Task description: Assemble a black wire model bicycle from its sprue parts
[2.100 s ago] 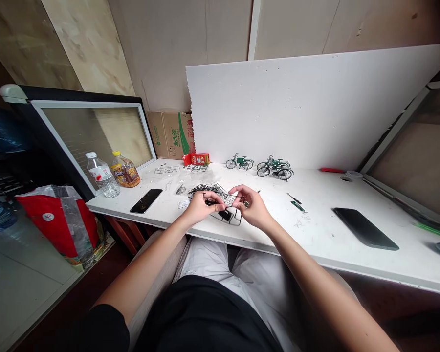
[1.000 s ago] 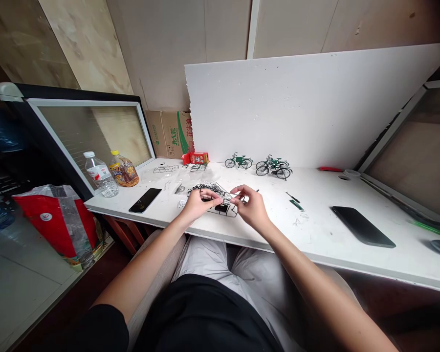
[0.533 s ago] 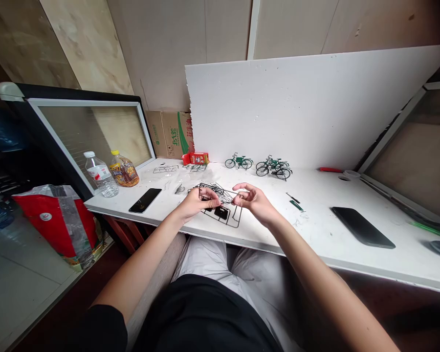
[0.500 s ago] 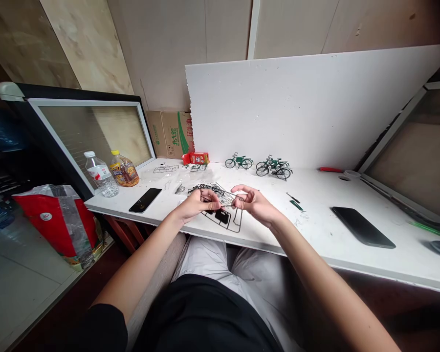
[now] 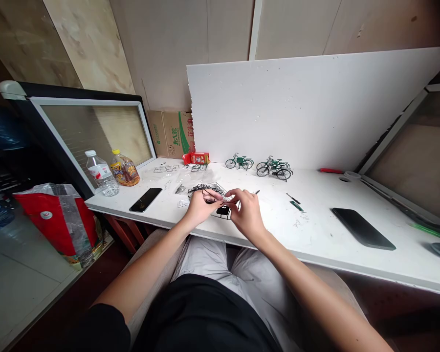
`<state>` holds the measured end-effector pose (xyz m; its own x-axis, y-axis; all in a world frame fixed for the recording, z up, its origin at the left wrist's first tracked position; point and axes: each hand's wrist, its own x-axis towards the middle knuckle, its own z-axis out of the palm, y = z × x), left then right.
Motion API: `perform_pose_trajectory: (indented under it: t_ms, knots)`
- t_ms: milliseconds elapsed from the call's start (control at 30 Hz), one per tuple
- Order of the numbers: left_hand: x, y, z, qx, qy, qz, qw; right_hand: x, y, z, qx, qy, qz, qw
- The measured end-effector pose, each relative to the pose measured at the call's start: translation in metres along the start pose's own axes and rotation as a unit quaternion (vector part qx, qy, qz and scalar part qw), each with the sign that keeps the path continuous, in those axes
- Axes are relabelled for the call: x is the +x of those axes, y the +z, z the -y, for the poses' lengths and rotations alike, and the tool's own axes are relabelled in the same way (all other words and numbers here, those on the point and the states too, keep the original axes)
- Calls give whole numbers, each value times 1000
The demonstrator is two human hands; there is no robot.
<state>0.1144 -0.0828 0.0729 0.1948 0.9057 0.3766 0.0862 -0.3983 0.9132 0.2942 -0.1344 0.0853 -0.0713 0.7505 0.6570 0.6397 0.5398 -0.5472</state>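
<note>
Hands, left (image 5: 200,208) and right (image 5: 246,215), both pinched on one parts frame (image 5: 223,211); two phones (image 5: 145,199) (image 5: 363,228)

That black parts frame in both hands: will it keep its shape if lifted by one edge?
Probably light: the parts frame is thin black rods, pinched by fingertips of the left hand and right hand. Likely to flex or twist if held at one edge, being so slender. Its thin joints look apt to snap under a hard push.

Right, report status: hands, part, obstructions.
Left hand, right hand both pinching black parts frame over white table. Loose parts pile close behind it. Small tool apart, to the right.
</note>
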Motion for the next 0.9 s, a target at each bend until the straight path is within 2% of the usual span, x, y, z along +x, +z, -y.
perform_pose_trajectory:
  t_ms: [100,167,233,300,400,433,500,600,667,767,833,900]
  knots:
    - [0,-2,-1,-18,-8,-2,1000,-3,3,4,-5,-16,-8,1000]
    - [1,-10,-7,-27,-22,13,999,2,-3,2,77,18,-14,997]
    - [2,-18,-15,-54,-32,40,997,9,-14,-1,191,68,-3,979]
    - [1,-23,-21,-111,-47,94,988,15,-27,-2,304,120,54,943]
    - [-2,-21,-25,-192,-79,185,961,18,-40,1,422,154,209,869]
    - [-3,-20,-24,-200,-86,205,954,18,-41,2,437,154,244,852]
    - [-4,-18,-22,-192,-91,217,953,17,-40,3,436,151,279,842]
    - [-3,-19,-18,-153,-85,202,964,17,-33,-3,387,152,256,873]
    - [-1,-19,-15,-121,-74,169,975,17,-29,-7,316,143,191,918]
    - [0,-13,-8,-60,-51,88,993,12,-22,-5,131,86,82,984]
    - [0,-7,-3,-43,-46,41,997,5,-16,2,-15,19,49,998]
    - [-1,-1,1,-58,-51,22,997,-3,-11,11,-135,-41,34,989]
